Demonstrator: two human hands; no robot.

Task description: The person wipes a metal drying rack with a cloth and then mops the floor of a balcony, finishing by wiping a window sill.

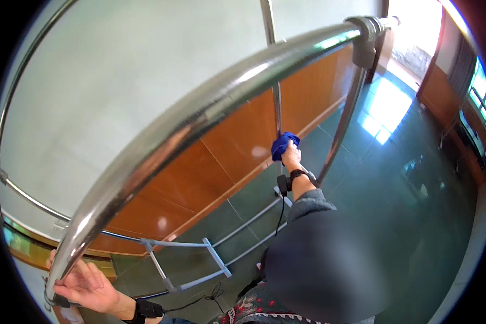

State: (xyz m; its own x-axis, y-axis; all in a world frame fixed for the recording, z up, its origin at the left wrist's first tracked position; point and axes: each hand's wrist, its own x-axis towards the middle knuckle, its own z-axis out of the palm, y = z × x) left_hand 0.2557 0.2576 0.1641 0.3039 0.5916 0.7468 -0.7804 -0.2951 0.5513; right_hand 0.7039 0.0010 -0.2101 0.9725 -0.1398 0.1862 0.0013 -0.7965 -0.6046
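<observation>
A thick, shiny metal rail (200,116) of a tubular rack curves across the view from lower left to upper right. My left hand (89,283) is closed around its near left end, with fingertips showing on the far side. Lower down and farther off, my right hand (292,156) grips a bunched blue cloth (284,143). That cloth is pressed against a thin upright metal pole (277,105), and the hand partly hides how far it wraps round. Both wrists wear black bands with cables.
Grey joints (364,40) connect the rack's tubes. Its light-coloured lower frame (218,258) stands near the dark green tiled floor (356,178). Behind is a wall with orange-brown panelling (227,162). A bright doorway (413,32) is at upper right. A blurred dark patch covers the lower middle.
</observation>
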